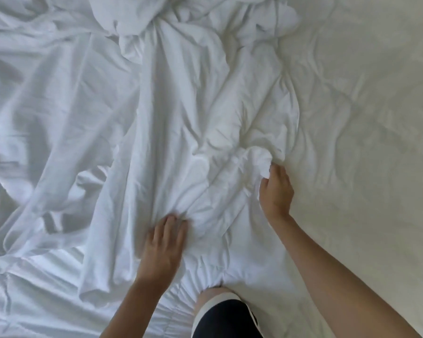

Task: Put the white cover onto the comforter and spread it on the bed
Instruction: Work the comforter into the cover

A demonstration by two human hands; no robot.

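A crumpled white cover (66, 113) spreads over the left half of the bed. A thicker white comforter (205, 123) lies bunched down the middle, with a knotted heap at the top. My right hand (276, 191) grips a bunched fold of the comforter's right edge. My left hand (164, 242) lies palm down on the fabric lower in the middle, fingers fairly straight and slightly blurred. Where cover ends and comforter begins under my left hand, I cannot tell.
The cream bed sheet (366, 132) lies bare and lightly creased on the right half. The bed's near edge shows gathered fabric (34, 301) at the lower left. My knee in dark shorts (220, 315) is at the bottom centre.
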